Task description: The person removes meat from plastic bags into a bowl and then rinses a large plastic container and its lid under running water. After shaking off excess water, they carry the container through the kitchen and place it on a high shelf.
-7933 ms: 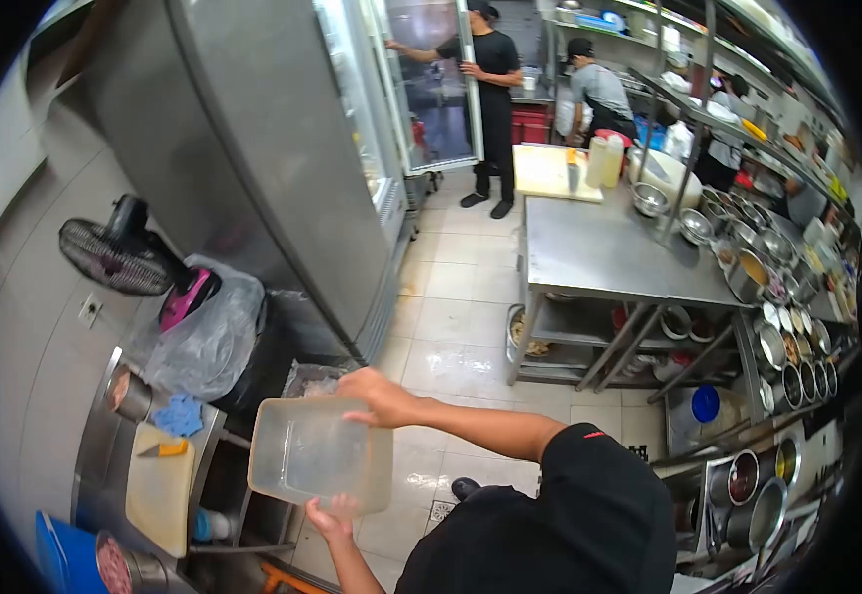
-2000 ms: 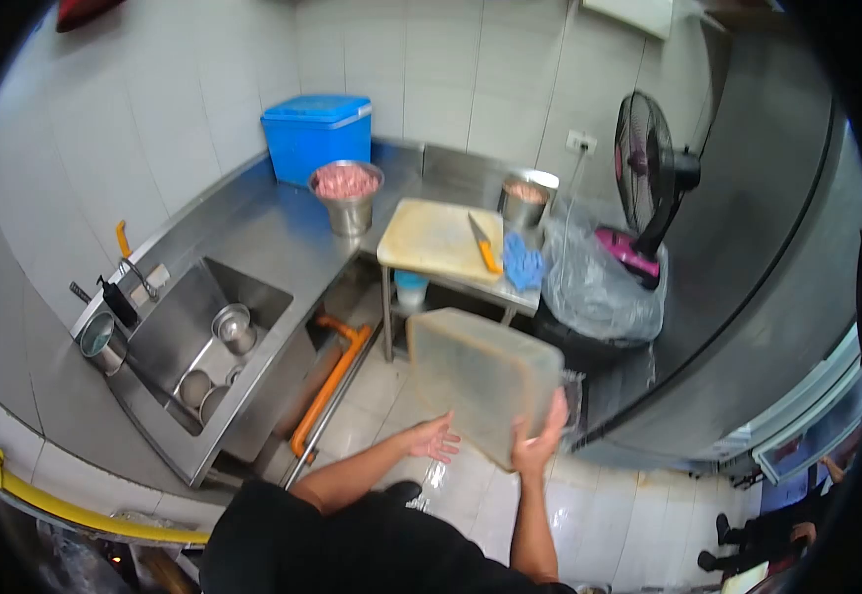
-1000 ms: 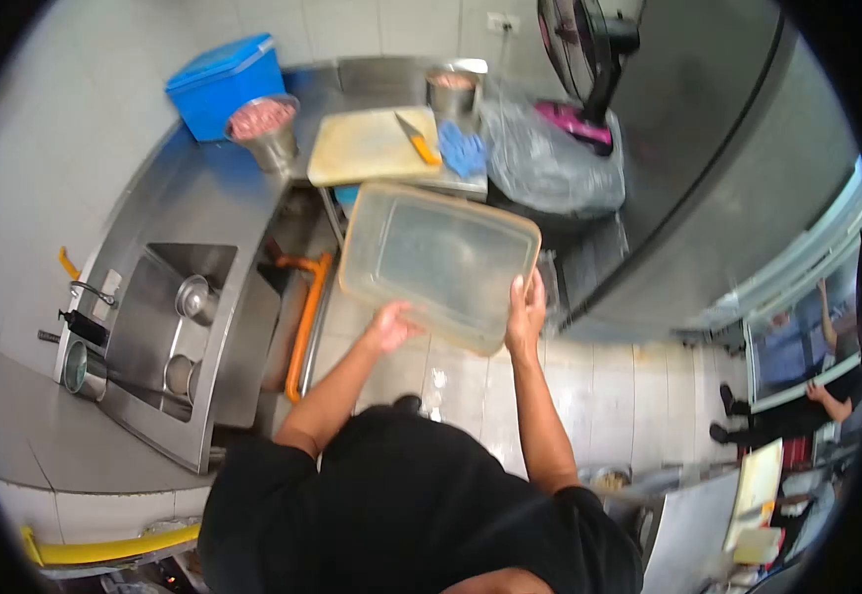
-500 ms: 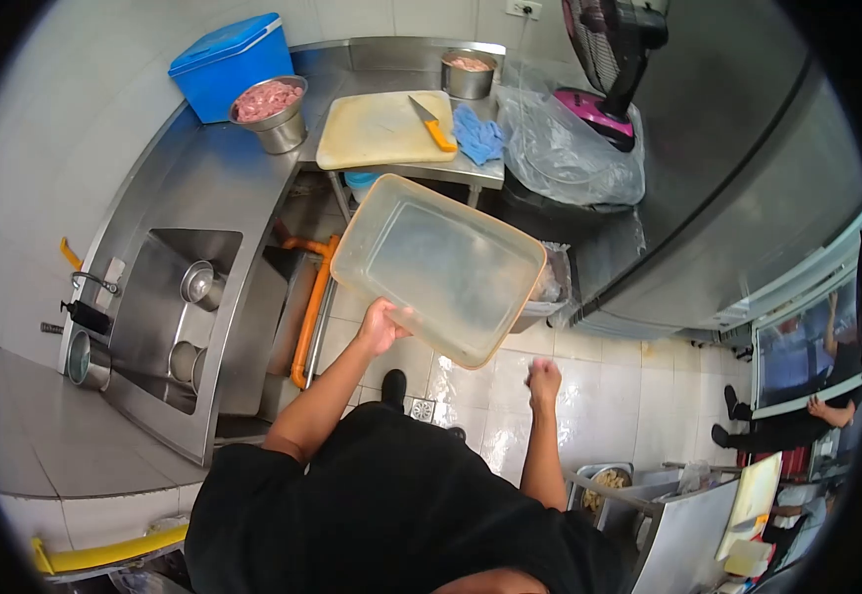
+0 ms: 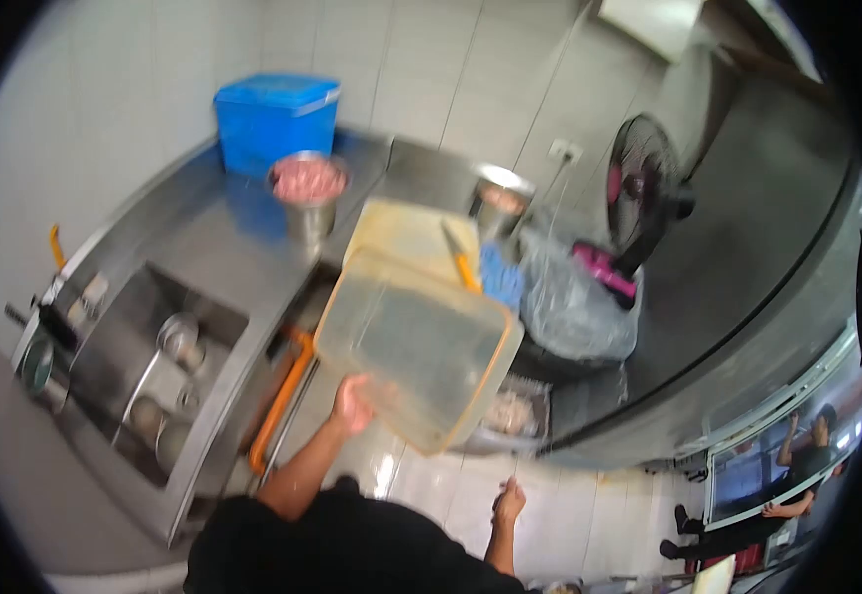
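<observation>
Tub (image 5: pixel 416 337) held by the left hand (image 5: pixel 354 404), raised above the floor and tilted, with its inside turned toward the head camera. The left grip is closed on its edge between 7 and 8 o'clock; fingers blurred. The right hand (image 5: pixel 510 500) is seen at 5 o'clock, apart from the tub, fingers curled; whether anything is gripped there cannot be told.

From the tub, the following positions were noted. 12 o'clock: board (image 5: pixel 391 226), partly covered by the tub in this view. 1 o'clock: knife (image 5: pixel 463 259), lying on the board, and a small pot (image 5: pixel 495 210) of pale meat beyond. 2 o'clock: cloth (image 5: pixel 500 277), just beside the board; fan (image 5: pixel 639 183) farther out. 11 o'clock: meat pot (image 5: pixel 310 220), filled with pink meat, on the table (image 5: pixel 238 233), with the cooler (image 5: pixel 278 129) behind. 9 o'clock: sink (image 5: pixel 228 381), metal vessels lying in it. 4 o'clock: glass door (image 5: pixel 748 485), held by another person (image 5: pixel 728 540).
</observation>
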Motion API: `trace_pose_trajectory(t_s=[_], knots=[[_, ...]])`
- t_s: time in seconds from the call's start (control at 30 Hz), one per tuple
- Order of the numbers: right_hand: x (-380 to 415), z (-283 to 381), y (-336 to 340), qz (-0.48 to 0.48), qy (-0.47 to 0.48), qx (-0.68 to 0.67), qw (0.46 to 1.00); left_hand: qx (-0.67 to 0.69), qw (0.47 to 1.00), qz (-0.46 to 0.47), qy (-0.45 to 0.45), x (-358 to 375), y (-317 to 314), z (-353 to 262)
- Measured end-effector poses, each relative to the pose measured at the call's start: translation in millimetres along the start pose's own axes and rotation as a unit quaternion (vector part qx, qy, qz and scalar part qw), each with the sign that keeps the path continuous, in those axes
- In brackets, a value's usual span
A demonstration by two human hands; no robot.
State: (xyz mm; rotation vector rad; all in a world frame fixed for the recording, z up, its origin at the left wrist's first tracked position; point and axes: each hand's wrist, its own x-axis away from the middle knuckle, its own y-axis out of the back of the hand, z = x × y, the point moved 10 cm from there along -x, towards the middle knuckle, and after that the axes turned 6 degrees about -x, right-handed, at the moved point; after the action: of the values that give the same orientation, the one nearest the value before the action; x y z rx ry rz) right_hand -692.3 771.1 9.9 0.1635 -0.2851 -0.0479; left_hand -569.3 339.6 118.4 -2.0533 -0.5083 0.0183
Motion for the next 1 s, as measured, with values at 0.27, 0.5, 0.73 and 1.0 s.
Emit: trace_pose_trajectory(t_s=[0.27, 0.5, 0.73, 1.0], knots=[[-52.7, 98.2, -113.0, -0.071, 0.217, 0.118, 0.966, -0.021, 0.997, 0.038, -0.056, -19.7, 1.8, -88.9], [-81.9, 250.4, -291.6, 0.143, 0.237, -0.06, 0.959, -0.002, 0.983, -0.026, -0.182, 9.7, 49.5, -171.5], [-19.3, 533.0, -450.9, 0.434, 0.329, -0.13, 0.829, 0.01, 0.94, -0.139, -0.313, 55.1, 81.0, -227.7], [-0.7, 794.2, -556.7, 0.527, 0.45, -0.206, 0.691, 0.058, 0.85, -0.29, -0.437, 87.7, 142.4, -261.3]])
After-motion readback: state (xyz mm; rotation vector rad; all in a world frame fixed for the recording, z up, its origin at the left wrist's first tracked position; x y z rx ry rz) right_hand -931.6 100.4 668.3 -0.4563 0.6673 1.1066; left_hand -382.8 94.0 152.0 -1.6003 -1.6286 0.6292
